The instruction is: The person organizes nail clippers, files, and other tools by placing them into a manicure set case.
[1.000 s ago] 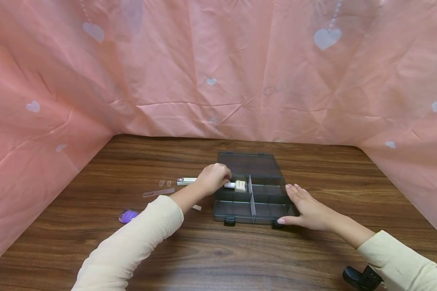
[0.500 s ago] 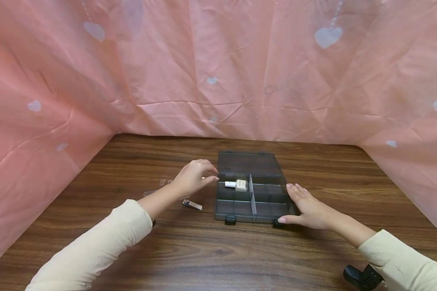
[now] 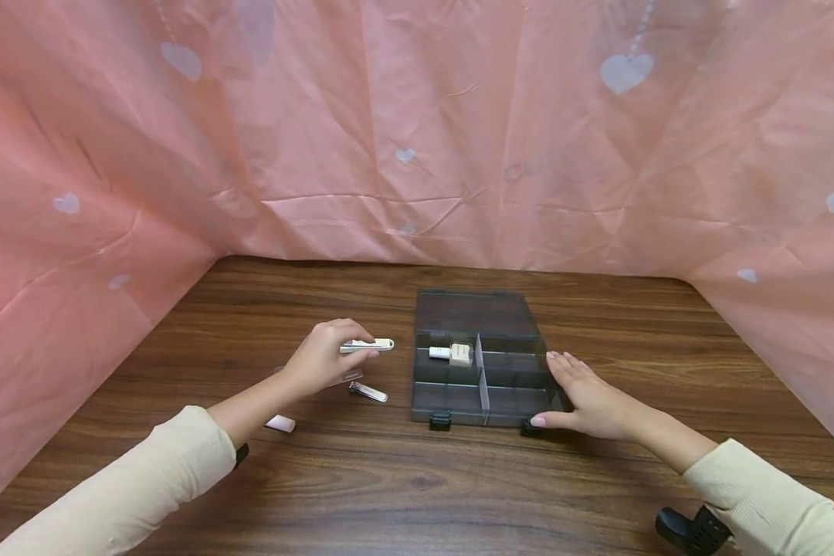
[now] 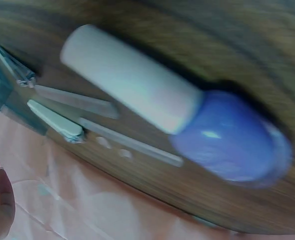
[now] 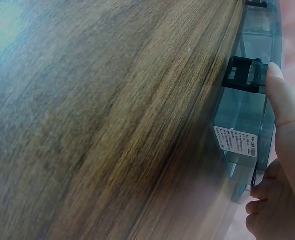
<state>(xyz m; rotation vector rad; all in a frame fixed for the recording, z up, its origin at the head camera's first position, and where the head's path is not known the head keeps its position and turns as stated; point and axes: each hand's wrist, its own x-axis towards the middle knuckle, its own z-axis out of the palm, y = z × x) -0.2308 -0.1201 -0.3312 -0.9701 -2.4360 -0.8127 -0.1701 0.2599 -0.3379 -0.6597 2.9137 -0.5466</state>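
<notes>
Smoky-grey plastic box [image 3: 469, 419], cream bottle [image 3: 461, 354] in far-left compartment, right hand [image 3: 594, 398] straight-fingered at right edge, left hand [image 3: 325, 355] wide over white clipper [image 3: 382, 344]

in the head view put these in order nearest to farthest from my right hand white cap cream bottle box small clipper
1. Box: touching your right hand.
2. Cream bottle: in its back left compartment.
3. Small clipper: just left outside.
4. White cap: farther left.

White clipper [image 3: 384, 345] near open box [image 3: 517, 401]
</notes>
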